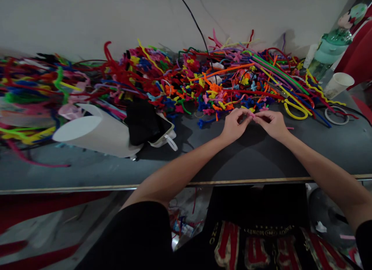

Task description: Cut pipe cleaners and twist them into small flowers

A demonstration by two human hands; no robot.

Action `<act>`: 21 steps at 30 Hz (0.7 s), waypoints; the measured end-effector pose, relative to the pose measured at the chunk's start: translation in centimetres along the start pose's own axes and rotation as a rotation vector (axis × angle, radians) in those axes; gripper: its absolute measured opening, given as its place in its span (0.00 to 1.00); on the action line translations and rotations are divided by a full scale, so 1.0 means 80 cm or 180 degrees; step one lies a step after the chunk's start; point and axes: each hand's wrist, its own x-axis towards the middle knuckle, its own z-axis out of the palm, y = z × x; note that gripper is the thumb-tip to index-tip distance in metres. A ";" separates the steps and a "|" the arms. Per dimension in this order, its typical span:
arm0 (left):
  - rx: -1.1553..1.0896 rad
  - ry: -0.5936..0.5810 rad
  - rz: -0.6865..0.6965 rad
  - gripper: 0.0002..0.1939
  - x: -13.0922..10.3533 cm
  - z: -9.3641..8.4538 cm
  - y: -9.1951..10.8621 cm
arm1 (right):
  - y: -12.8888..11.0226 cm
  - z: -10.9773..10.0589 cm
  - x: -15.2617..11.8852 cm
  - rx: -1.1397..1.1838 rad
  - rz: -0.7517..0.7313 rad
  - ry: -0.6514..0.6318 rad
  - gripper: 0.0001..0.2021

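My left hand and my right hand meet at the fingertips just above the dark table. Between them they pinch a pink pipe cleaner, mostly hidden by the fingers. A short straight pink end shows to the right of my right hand. Right behind the hands lies a heap of small twisted pipe-cleaner shapes in orange, yellow, blue and pink. Yellow-handled scissors rest to the right of my right hand.
Left of my arms stand a white scoop-shaped holder and a black phone-like object. More loose pipe cleaners pile up far left. At right are a paper cup, a ring of tape and a green-lidded bottle. A black cord hangs behind.
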 end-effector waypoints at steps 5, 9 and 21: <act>-0.0522 -0.0339 -0.0418 0.14 0.003 0.002 -0.007 | 0.008 0.002 0.003 0.0090 0.0151 -0.0002 0.15; -0.0704 -0.0469 -0.0502 0.16 0.004 0.003 -0.007 | 0.017 0.001 0.007 0.0448 0.0370 -0.0056 0.18; -0.0308 -0.0248 -0.0281 0.13 0.005 -0.002 -0.005 | 0.016 -0.001 0.007 0.0570 0.0562 -0.0166 0.20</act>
